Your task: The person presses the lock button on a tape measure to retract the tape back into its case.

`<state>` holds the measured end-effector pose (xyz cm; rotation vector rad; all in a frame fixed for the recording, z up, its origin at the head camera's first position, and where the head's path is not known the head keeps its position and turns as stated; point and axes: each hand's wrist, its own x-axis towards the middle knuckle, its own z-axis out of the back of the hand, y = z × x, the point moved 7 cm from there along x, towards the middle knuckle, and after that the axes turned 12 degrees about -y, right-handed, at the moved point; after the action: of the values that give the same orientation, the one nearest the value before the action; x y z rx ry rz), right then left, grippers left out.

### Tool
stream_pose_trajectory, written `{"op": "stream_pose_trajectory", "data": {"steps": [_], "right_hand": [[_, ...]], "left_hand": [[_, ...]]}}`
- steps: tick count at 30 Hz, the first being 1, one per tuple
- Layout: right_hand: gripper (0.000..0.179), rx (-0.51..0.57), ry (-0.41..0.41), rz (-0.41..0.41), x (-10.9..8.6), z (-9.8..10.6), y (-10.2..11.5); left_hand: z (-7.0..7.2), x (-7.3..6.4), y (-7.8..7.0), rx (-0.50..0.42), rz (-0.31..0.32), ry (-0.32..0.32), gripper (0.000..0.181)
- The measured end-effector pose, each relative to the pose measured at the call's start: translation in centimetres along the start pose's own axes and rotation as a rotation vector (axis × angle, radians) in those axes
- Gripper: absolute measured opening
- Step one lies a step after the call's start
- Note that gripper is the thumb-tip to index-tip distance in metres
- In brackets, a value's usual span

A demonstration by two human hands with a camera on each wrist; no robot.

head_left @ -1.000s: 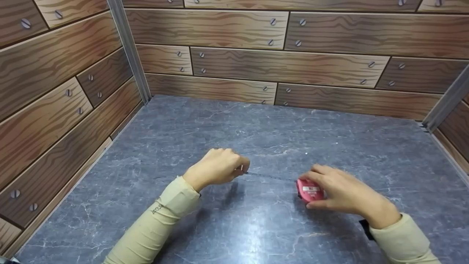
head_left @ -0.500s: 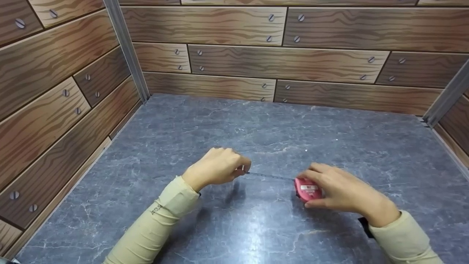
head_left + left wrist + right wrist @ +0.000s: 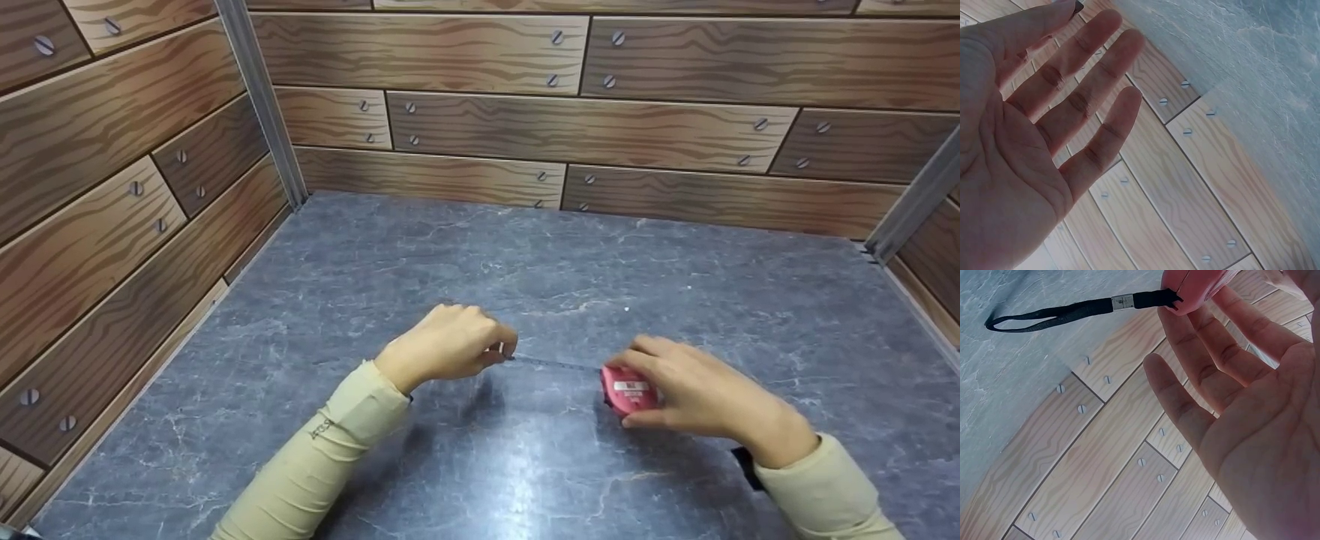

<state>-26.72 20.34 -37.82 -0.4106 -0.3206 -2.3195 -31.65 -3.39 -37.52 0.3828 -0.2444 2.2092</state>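
A pink tape measure point(image 3: 628, 391) is held in my right hand point(image 3: 697, 390), thumb on its near side and fingers on the far side. Out of its left side runs a thin dark blade point(image 3: 555, 364), drawn out a short way. My left hand point(image 3: 446, 343) pinches the free end of that blade between thumb and forefinger. In the left wrist view, a dark tip point(image 3: 1077, 7) shows at the thumb, while the other fingers point(image 3: 1092, 93) are spread. A black wrist strap point(image 3: 1072, 310) hangs from the pink case point(image 3: 1193, 289) in the right wrist view.
Below both hands lies a grey marbled tabletop point(image 3: 450, 255). Wood-plank patterned walls point(image 3: 480, 124) enclose it at the back and sides, with metal posts point(image 3: 270, 112) at the corners. Two tiny white specks point(image 3: 627, 309) lie beyond the right hand.
The right hand and tape measure have shifted slightly left, and the left hand slightly right, so the exposed blade is a little shorter. Both grips look the same.
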Motion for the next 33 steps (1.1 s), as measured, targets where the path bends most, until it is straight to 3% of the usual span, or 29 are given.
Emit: {"op": "stream_pose_trajectory", "data": {"steps": [20,26,33], "right_hand": [[0.063,0.026,0.027,0.001,0.1,-0.1,0.4],[0.06,0.1,0.044,-0.007,0.2,-0.5,0.5],[0.055,0.181,0.002,-0.004,0.3,-0.6,0.4]], "left_hand": [[-0.4,0.2,-0.7,-0.024,-0.04,0.007,0.007],[-0.6,0.2,-1.0,-0.026,-0.064,0.002,0.008],[-0.4,0.2,-1.2,-0.035,-0.07,0.001,0.006]]}}
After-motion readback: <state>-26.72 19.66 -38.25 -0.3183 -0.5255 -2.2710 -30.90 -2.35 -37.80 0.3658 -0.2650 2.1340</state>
